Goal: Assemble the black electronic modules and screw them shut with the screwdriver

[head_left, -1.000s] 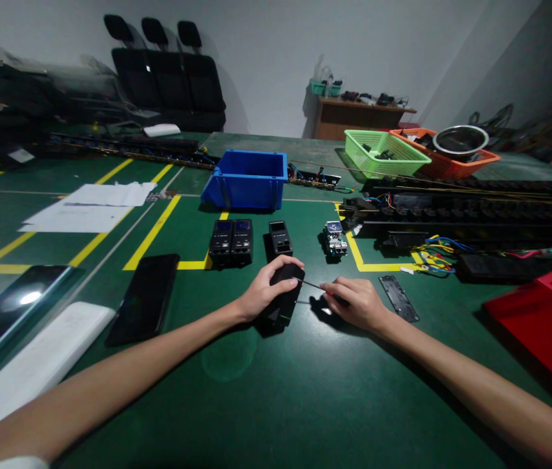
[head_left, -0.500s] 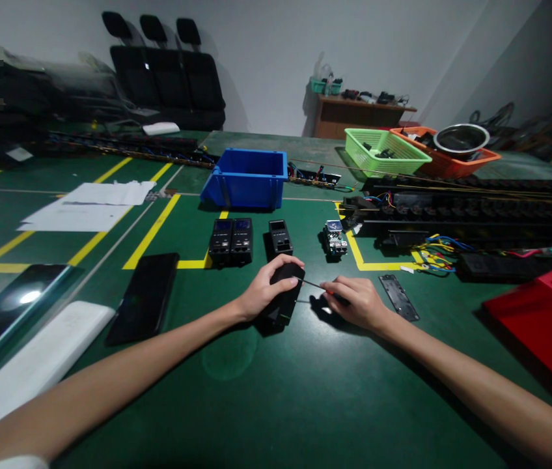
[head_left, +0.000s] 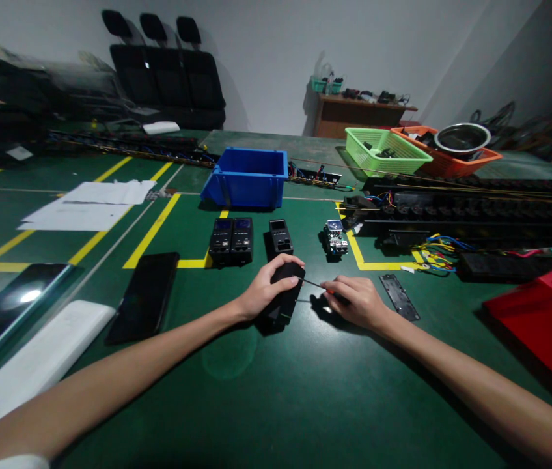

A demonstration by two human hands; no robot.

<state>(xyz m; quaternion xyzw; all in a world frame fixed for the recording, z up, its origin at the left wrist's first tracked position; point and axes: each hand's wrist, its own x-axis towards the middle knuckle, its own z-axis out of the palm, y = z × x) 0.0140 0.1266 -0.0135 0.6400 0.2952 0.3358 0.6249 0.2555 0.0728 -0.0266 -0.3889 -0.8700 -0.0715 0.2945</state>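
Note:
My left hand (head_left: pixel 271 286) is wrapped round a black box-shaped device housing (head_left: pixel 283 306) on the green table, its thumb on the side facing right. In my right hand (head_left: pixel 357 299) is a thin screwdriver (head_left: pixel 312 283), its dark shaft pointing left with the tip at the housing near my left thumb. Most of its handle is hidden by my fingers. Beyond the housing stands a similar black module (head_left: pixel 280 238), with a joined pair of them (head_left: pixel 231 241) to its left. A bare circuit-board assembly (head_left: pixel 335 240) is farther right. A flat black cover plate (head_left: pixel 399 297) lies beside my right hand.
A blue bin (head_left: pixel 251 179) stands behind the modules. Phones (head_left: pixel 144 296) and a white elongated object (head_left: pixel 36 365) lie left. At right are a red bin (head_left: pixel 549 319), black rails with wires (head_left: pixel 432 212), and green (head_left: pixel 386 153) and orange baskets (head_left: pixel 485 161). Someone sits far left.
Almost nothing differs. Both hands, the housing and the screwdriver keep the same places; the person at far left has shifted slightly.

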